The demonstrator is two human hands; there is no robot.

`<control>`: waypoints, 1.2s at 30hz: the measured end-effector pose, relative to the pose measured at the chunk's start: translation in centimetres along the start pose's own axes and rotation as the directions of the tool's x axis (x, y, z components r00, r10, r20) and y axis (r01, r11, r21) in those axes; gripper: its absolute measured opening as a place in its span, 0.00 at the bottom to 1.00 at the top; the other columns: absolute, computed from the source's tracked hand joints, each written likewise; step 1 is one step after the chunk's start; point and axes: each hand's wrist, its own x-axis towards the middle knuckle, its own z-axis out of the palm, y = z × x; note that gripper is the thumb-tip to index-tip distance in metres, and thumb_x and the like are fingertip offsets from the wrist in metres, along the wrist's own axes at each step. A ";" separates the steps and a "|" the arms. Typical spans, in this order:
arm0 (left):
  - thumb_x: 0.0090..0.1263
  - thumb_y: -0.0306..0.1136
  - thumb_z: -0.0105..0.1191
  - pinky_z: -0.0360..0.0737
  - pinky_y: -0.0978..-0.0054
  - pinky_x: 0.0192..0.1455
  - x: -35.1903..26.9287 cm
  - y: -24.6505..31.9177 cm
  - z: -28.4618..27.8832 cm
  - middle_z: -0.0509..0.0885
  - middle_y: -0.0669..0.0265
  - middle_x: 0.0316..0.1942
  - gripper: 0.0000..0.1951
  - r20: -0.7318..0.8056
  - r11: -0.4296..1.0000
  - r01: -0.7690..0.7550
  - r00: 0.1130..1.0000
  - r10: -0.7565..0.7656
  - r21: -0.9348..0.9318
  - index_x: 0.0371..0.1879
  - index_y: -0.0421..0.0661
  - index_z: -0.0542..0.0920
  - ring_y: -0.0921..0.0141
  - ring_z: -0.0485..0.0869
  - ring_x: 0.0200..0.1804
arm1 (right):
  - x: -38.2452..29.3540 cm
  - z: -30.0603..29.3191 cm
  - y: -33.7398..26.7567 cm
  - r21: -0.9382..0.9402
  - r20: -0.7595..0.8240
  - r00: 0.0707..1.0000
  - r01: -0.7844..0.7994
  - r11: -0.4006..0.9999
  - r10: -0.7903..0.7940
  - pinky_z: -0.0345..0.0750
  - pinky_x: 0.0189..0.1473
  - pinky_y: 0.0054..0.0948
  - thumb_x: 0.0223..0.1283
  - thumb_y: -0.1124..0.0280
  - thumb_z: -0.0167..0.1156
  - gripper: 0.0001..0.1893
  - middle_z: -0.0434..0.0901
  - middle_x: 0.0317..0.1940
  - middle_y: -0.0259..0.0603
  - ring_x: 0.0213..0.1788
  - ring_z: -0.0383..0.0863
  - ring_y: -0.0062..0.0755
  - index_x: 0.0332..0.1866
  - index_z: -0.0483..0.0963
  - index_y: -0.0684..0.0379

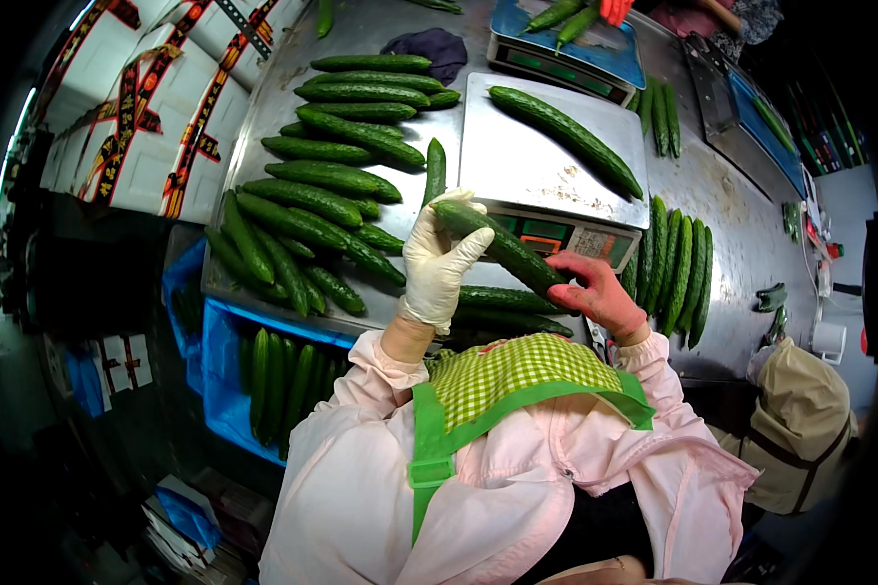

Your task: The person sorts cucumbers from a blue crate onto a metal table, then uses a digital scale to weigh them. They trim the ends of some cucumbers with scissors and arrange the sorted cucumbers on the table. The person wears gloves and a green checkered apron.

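Note:
A cucumber [508, 252] slants between my two hands over the front of a weighing scale. Its upper-left end is in my left hand [443, 267], which wears a cream-coloured glove. My right hand [600, 292], in a red glove, grips the lower-right end. Another cucumber [567, 139] lies diagonally on the scale's steel platform [497, 175]. Below the held one, two cucumbers [508, 298] lie on the steel table, partly covered by my hands. A single cucumber [435, 170] points away just beyond my left fingers. Scissors [596, 335] show partly beside my right wrist.
Many cucumbers [322, 190] are heaped at the left of the table. A blue-lined crate [223, 373] of cucumbers stands below the left edge. More cucumbers [677, 270] line the scale's right side. A second scale [622, 51], another person's red-gloved hand [616, 10] and foam boxes [161, 110] are farther off.

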 end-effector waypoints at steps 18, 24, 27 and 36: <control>0.84 0.39 0.50 0.84 0.78 0.52 0.0 1.3 -6.3 0.90 0.60 0.46 0.18 -0.269 0.988 -0.042 0.960 0.082 0.151 0.57 0.37 0.84 0.75 0.87 0.47 | 2.3 3.2 -0.5 0.101 0.096 0.985 -0.155 0.983 0.146 0.76 0.48 0.22 0.66 0.68 0.64 0.17 0.83 0.42 0.34 0.42 0.78 0.19 0.52 0.79 0.71; 0.79 0.35 0.57 0.87 0.75 0.42 0.1 1.7 -8.2 0.91 0.63 0.44 0.12 -0.403 0.988 -0.056 0.909 0.109 0.141 0.51 0.41 0.87 0.73 0.89 0.44 | 4.1 4.1 -2.6 -0.012 0.117 0.988 -0.099 0.995 0.100 0.76 0.49 0.23 0.66 0.67 0.65 0.16 0.83 0.41 0.34 0.44 0.78 0.19 0.51 0.80 0.69; 0.75 0.32 0.62 0.85 0.78 0.36 -0.1 2.2 -9.0 0.92 0.65 0.42 0.08 -0.475 0.993 -0.035 0.876 0.083 0.110 0.47 0.44 0.87 0.75 0.89 0.41 | 5.0 4.5 -2.9 -0.037 0.133 0.988 -0.073 0.997 0.077 0.76 0.50 0.23 0.65 0.67 0.67 0.16 0.82 0.42 0.34 0.46 0.78 0.19 0.52 0.80 0.69; 0.77 0.36 0.60 0.83 0.78 0.35 -0.3 3.1 -10.5 0.91 0.62 0.40 0.08 -0.613 0.988 -0.118 0.775 0.153 0.098 0.40 0.45 0.84 0.76 0.87 0.35 | 7.6 6.0 -5.1 -0.121 0.169 0.986 0.029 0.992 -0.008 0.76 0.48 0.24 0.65 0.65 0.69 0.18 0.80 0.42 0.36 0.45 0.78 0.22 0.52 0.80 0.68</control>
